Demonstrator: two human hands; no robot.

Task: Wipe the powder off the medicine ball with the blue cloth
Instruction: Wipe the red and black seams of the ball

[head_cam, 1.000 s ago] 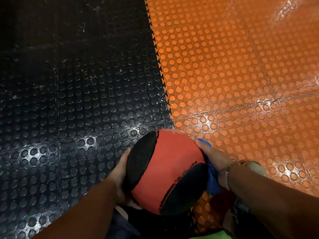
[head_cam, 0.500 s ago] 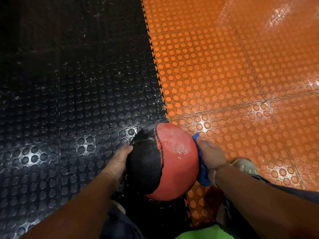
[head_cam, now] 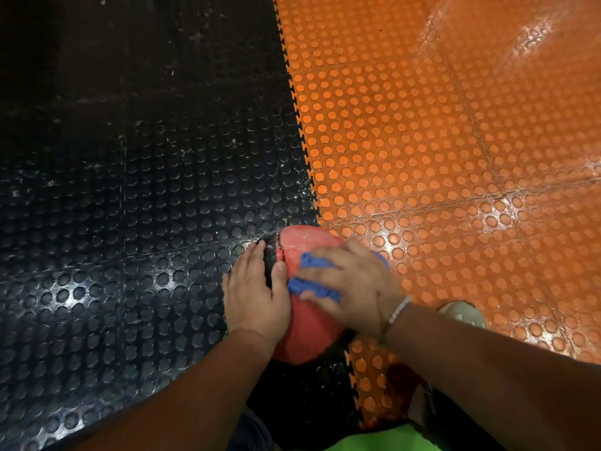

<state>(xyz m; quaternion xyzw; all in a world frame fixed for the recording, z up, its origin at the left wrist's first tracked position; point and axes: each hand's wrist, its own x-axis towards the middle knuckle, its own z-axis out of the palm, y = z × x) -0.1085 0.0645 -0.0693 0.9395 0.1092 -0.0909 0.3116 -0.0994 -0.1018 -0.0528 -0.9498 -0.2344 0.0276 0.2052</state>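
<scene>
Pressing down splayed, the fingers (head_cam: pixel 325 273) of the right hand (head_cam: pixel 354 288) are nearly straight, bent only to follow the curve, w/ the blue cloth (head_cam: pixel 313 288) trapped flat under them. Folds of it bulge up btw. the digits. It's no fist grip, prob. b/c a flat spread puts more cloth on the surface per stroke. The cloth lies on the upper red panel of the medicine ball (head_cam: pixel 309 330), just below a pale dusting of powder (head_cam: pixel 304 237) at the far top, so that patch looks not yet wiped.

The left hand (head_cam: pixel 253 297) has its fingers straight & together, laid flat on the ball's black side panel. Its thumb (head_cam: pixel 279 271) reaches over the seam onto the red, nearly touching the cloth. It holds nothing. I'd say it's a brace, so the ball can't roll away from the wiping push.

The ball sits at the toothed join where the black studded mat (head_cam: pixel 130 222) meets the orange studded mat (head_cam: pixel 455 157), close in front of the person. Further out are a beaded bracelet (head_cam: pixel 399 309) on the right wrist, a pale shoe (head_cam: pixel 461 312) just beside that forearm, and green fabric (head_cam: pixel 374 439) at the bottom edge.
</scene>
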